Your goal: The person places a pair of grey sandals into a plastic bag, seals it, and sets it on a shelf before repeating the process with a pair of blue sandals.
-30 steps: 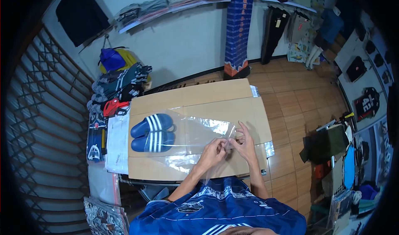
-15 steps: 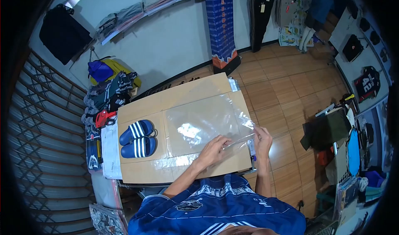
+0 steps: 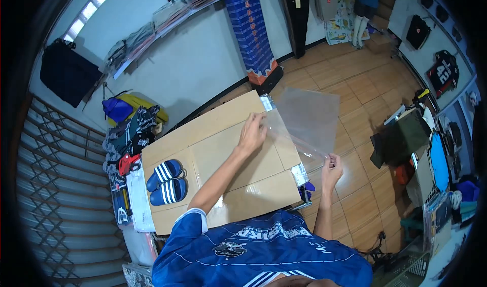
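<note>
A clear plastic bag is stretched between my two hands. Most of it extends past the right end of the cardboard-topped table, over the floor. My left hand pinches one corner of the bag's near edge, above the cardboard. Beyond the table's right end, my right hand grips the other corner of that edge between thumb and fingers. At the left of the cardboard lies a pair of blue slide sandals with white stripes, side by side and apart from both hands.
Folded clothes and a red tape dispenser are at the table's left end. A metal folding gate stands further left. Dark green cloth and other goods are at the right. Tiled floor shows beyond the table.
The plastic bag has been lifted off the cardboard and swung away to the right, over the floor. My left hand has moved forward; my right hand has shifted slightly right.
</note>
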The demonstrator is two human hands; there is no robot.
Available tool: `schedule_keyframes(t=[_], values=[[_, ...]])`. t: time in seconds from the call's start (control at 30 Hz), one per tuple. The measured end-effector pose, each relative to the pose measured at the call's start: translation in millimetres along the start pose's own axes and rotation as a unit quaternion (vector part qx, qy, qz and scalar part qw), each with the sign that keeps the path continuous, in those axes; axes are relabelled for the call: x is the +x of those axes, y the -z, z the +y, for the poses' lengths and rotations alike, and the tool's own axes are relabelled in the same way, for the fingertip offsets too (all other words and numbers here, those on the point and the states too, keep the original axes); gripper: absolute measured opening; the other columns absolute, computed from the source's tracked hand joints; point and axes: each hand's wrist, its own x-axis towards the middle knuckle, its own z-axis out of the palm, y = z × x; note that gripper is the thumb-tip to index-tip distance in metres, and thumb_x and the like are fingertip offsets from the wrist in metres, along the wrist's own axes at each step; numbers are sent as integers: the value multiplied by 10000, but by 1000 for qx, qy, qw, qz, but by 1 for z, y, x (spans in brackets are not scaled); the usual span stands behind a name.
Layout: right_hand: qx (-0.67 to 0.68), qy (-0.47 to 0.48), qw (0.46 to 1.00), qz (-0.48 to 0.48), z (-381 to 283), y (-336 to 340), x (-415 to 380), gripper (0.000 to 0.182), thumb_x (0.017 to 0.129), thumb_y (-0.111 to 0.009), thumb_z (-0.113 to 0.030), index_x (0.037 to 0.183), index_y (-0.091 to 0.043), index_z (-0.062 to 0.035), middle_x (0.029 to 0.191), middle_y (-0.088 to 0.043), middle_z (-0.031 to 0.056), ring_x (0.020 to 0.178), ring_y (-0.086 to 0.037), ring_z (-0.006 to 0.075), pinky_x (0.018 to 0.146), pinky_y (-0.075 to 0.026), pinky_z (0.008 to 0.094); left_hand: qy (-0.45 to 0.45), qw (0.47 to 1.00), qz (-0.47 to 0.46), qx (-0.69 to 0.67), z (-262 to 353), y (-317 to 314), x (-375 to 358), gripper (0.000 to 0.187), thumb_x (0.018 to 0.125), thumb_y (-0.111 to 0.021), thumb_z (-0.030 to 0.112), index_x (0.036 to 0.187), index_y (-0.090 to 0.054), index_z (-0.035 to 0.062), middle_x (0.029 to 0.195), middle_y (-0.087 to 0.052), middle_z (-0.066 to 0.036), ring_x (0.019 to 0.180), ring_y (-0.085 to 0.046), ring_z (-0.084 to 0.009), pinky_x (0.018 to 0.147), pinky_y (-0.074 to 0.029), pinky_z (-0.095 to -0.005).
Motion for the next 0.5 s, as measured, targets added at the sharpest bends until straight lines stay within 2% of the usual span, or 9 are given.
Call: schedule_keyframes(t=[0.07,0.17,0.27,0.3,0.47,0.5], values=[[49,-35,998,-10,10,-10,-5,180,911,-658,-30,1082,-663,25,866,-708,116,712,-641,151,654,-521,308,-5,999,30,-42,-20,-26,31,291,889,-687,97,1166,-633,27,1107,-633,-206,1025,-669,-385,878,-539,-451],[83,-62,994,-25,17,-21,-13,208,897,-661,-19,1098,-639,25,855,-685,94,729,-631,137,658,-517,291,-21,999,-21,-16,-49,-55,76,279,911,-712,194,1131,-666,29,1043,-711,-188,970,-713,-357,843,-555,-444],[96,-78,991,-42,28,-32,-19,236,878,-685,-44,1101,-642,19,841,-680,90,726,-635,143,659,-519,298,21,996,-76,43,-43,-63,103,289,906,-722,279,1074,-703,45,953,-749,-163,920,-724,-332,812,-559,-441],[98,-81,991,-48,26,-36,-21,241,876,-691,-53,1102,-643,18,837,-680,90,724,-636,145,658,-520,302,10,996,-64,58,-44,-67,109,296,905,-720,341,1028,-728,72,909,-753,-133,891,-726,-324,794,-558,-434],[59,-72,993,-72,-4,-42,-33,283,862,-730,-100,1111,-647,6,794,-687,107,664,-639,167,624,-513,334,13,993,-92,68,-51,-64,125,264,883,-747,326,980,-751,81,870,-752,-110,829,-725,-305,770,-557,-423],[53,-49,995,-64,-7,-46,-36,263,861,-725,-98,1092,-647,-1,774,-684,125,639,-641,197,609,-508,351,13,993,-93,66,-51,-61,126,263,879,-751,325,976,-754,80,869,-752,-110,826,-725,-299,770,-558,-419]])
